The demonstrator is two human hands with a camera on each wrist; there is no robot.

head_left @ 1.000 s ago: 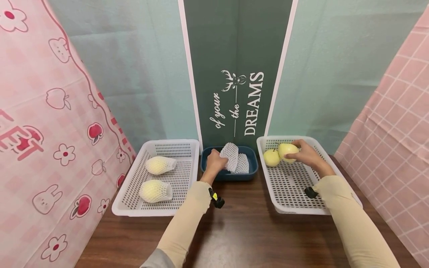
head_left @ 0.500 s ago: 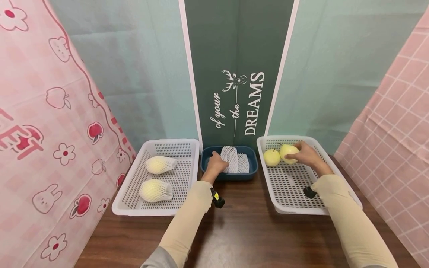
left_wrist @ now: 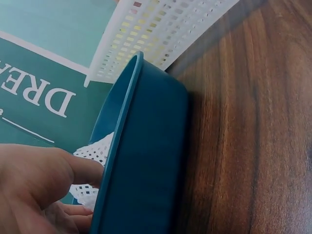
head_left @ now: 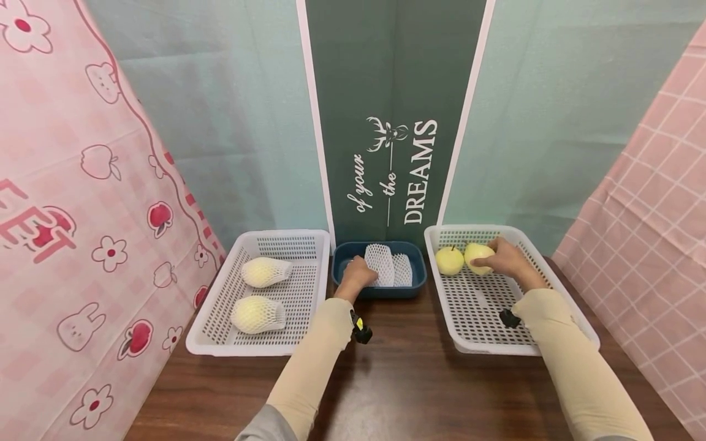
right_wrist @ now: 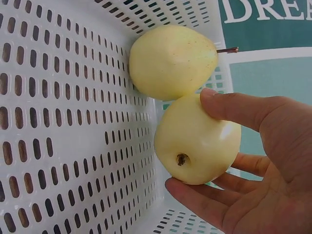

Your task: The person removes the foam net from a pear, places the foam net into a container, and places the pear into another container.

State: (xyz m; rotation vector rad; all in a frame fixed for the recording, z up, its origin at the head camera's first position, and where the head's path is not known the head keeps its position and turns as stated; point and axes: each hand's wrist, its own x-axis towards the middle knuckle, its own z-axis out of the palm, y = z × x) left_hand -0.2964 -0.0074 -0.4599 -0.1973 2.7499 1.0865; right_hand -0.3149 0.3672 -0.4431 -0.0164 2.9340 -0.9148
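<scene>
In the head view my left hand reaches into a blue basin. Its thumb and fingers pinch the lower left edge of a white foam net sleeve, partly hidden behind the basin wall in the left wrist view. A second foam net sleeve lies to the right in the same basin. My right hand grips a pale yellow pear inside the right white basket, thumb on one side and fingers on the other. Against it sits another pear, stem outward.
A left white basket holds two pears in foam nets, a far one and a near one. The brown wooden table runs in front. Printed cloths hang behind and on both sides.
My left hand has lowered the foam net sleeve into the basin. My right hand, with its pear, has moved slightly down and to the right, away from the other pear.
</scene>
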